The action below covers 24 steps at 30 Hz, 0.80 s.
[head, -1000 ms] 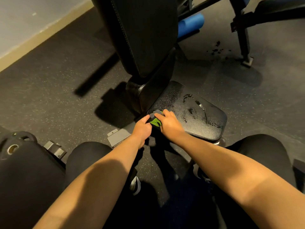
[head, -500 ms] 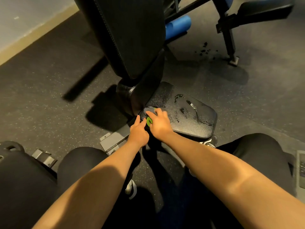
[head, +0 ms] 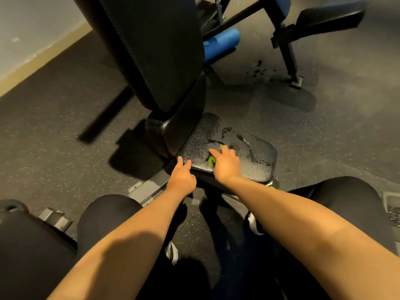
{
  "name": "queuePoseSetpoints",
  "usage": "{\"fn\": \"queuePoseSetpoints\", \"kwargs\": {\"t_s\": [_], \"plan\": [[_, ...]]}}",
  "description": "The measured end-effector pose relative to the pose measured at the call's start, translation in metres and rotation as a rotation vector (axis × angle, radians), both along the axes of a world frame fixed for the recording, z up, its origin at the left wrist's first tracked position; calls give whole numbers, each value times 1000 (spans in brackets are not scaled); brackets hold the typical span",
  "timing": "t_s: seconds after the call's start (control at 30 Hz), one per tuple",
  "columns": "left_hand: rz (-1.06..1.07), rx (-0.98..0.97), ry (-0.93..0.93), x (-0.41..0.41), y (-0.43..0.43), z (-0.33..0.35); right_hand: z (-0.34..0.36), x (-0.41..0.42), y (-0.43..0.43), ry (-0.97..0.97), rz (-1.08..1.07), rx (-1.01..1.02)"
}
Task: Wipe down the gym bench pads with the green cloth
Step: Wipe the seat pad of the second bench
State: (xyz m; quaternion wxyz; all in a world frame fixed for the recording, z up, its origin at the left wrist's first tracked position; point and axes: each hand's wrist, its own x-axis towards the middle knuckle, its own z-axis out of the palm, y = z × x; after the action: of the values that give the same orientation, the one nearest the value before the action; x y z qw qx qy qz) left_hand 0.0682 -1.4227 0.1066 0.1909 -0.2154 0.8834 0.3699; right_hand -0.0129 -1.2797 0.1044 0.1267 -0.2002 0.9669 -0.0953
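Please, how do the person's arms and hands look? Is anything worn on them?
Both arms are bare as far as the picture shows: no sleeve covers the left forearm or the right forearm. The left hand and the right hand wear no gloves, and I can see no watch, band or ring on them.

Green cloth [head: 211, 160], black pebbled seat pad [head: 201, 139], blue roller [head: 223, 43], speckled, perhaps charcoal floor [head: 65, 118].

Your one head camera faces forward and down, close over your left hand [head: 181, 181] and right hand [head: 225, 167].
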Motion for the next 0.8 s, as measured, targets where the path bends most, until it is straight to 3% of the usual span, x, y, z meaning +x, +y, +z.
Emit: {"fn": "queuePoseSetpoints", "kwargs": {"t_s": [0.1, 0.23, 0.33, 0.5, 0.7, 0.8], "plan": [[99, -40, 57, -9, 3, -1, -9, 13, -18, -53, 291, -46], [179, -103, 182, -16, 9, -6, -22, 6, -12, 92, 375, -16], [71, -168, 228, -30, 12, -13, -23, -29, -6, 105, 354, -44], [-65, -325, 144, -47, 12, -25, -20, -87, -4, 144, 285, -17], [-57, -350, 96, -53, 18, -20, -14, -117, -13, 72, -52, 36], [-28, -350, 70, -54, 22, -15, -14, -92, -21, 100, 65, -27]]}}
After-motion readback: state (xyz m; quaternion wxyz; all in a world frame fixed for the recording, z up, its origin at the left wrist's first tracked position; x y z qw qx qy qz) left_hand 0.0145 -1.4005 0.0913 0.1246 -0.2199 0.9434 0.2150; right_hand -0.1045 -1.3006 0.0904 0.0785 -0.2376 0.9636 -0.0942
